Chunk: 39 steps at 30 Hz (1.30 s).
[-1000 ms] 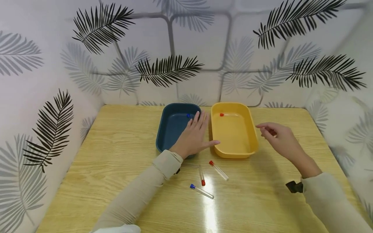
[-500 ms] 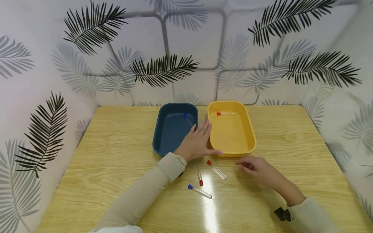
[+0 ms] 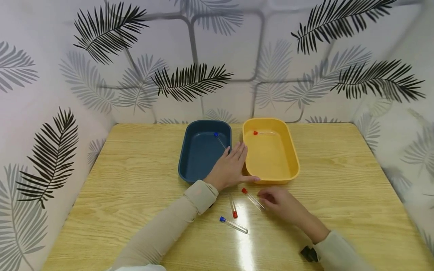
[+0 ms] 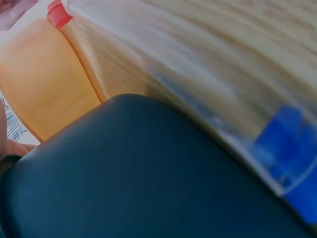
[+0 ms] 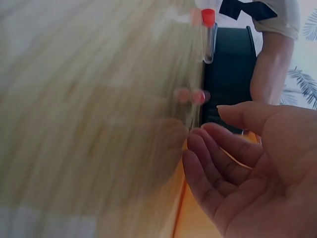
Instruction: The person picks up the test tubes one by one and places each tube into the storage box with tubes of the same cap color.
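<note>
My left hand (image 3: 228,169) lies with straight fingers over the gap between the dark blue tray (image 3: 200,150) and the yellow tray (image 3: 271,158), thumb at the yellow tray's front rim. Loosely curved, my right hand (image 3: 283,205) is at the clear end of a red-capped test tube (image 3: 252,198); the right wrist view shows thumb and fingers apart before its red cap (image 5: 199,96). Another red-capped test tube (image 3: 233,207) and a blue-capped test tube (image 3: 234,225) lie nearer me. Close up in the left wrist view, a blue cap (image 4: 287,148) and clear tube lie beside the blue tray.
Inside the blue tray is a blue-capped tube (image 3: 220,140), partly hidden by my left hand. A red-capped tube (image 3: 262,133) lies at the back of the yellow tray. The wooden table (image 3: 142,158) meets a leaf-patterned wall covering (image 3: 217,98) behind the trays.
My right hand has come from the yellow tray's right side, around its front corner, to the red-capped tube. My left hand has slid slightly towards me along the trays.
</note>
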Each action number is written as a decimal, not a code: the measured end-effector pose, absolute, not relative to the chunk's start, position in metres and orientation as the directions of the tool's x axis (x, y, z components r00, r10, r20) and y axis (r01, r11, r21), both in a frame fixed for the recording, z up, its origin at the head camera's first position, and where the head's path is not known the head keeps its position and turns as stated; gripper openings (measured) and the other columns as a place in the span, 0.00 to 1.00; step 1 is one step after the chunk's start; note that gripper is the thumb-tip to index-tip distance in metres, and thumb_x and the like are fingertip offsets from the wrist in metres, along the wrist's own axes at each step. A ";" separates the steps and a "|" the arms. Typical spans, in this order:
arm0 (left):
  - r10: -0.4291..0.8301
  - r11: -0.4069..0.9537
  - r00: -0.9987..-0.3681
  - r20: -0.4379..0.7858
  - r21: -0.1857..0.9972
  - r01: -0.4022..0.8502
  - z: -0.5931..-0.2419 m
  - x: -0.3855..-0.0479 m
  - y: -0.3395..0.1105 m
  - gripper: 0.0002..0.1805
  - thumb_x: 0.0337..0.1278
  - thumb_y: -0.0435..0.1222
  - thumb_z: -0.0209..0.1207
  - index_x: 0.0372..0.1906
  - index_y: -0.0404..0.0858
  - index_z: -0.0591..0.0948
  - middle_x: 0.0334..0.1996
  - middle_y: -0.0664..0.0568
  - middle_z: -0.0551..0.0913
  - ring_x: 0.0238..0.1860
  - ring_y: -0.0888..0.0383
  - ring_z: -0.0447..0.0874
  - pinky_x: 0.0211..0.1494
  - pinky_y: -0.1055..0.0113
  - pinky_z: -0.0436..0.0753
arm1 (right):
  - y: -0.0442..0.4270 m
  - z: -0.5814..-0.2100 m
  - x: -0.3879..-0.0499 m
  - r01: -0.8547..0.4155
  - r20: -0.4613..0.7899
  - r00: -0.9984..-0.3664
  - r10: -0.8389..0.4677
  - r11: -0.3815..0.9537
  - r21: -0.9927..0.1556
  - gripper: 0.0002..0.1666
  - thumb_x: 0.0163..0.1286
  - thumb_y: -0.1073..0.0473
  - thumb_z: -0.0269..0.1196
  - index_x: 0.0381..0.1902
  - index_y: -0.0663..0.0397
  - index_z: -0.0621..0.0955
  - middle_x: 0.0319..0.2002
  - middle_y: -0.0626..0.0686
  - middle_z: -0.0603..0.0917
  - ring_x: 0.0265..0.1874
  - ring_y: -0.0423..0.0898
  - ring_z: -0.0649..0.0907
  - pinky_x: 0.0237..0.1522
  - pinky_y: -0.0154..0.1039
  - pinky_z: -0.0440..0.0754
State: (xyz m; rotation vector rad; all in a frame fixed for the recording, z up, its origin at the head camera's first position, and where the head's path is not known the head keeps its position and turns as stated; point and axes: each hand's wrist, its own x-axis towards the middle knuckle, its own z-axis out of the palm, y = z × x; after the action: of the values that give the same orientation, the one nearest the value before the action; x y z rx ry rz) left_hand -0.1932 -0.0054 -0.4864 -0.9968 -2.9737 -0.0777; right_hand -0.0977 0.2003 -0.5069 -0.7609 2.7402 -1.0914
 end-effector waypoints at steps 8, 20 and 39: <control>0.602 0.796 -0.798 0.030 0.056 0.603 -0.487 -0.191 -0.005 0.63 0.40 0.79 0.26 0.73 0.34 0.48 0.72 0.45 0.47 0.72 0.53 0.39 0.71 0.53 0.44 | 0.179 -0.506 -0.098 -0.376 0.065 -0.900 -0.432 0.691 -0.617 0.09 0.60 0.60 0.66 0.38 0.59 0.82 0.30 0.44 0.79 0.29 0.38 0.76 0.32 0.35 0.77; 0.602 0.795 -0.798 0.031 0.071 0.602 -0.489 -0.191 -0.005 0.63 0.40 0.79 0.26 0.73 0.34 0.48 0.73 0.45 0.46 0.72 0.53 0.40 0.71 0.53 0.44 | 0.167 -0.508 -0.102 -0.361 0.035 -0.906 -0.421 0.729 -0.582 0.04 0.54 0.65 0.65 0.30 0.56 0.80 0.25 0.43 0.78 0.25 0.38 0.76 0.30 0.34 0.77; 0.606 0.792 -0.794 0.048 0.051 0.608 -0.489 -0.191 -0.006 0.63 0.41 0.79 0.26 0.73 0.34 0.48 0.72 0.44 0.47 0.72 0.53 0.39 0.71 0.53 0.44 | 0.174 -0.505 -0.099 -0.306 -0.047 -0.903 -0.426 0.716 -0.627 0.08 0.50 0.66 0.65 0.30 0.55 0.78 0.25 0.44 0.76 0.24 0.38 0.74 0.28 0.33 0.74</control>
State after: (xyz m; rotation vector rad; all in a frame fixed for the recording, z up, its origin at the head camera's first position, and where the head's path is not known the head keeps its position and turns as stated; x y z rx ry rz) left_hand -0.1913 -0.0056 -0.4894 -0.9984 -2.9459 -0.0988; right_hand -0.0992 0.1743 -0.5045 -0.5893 2.7335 -0.9487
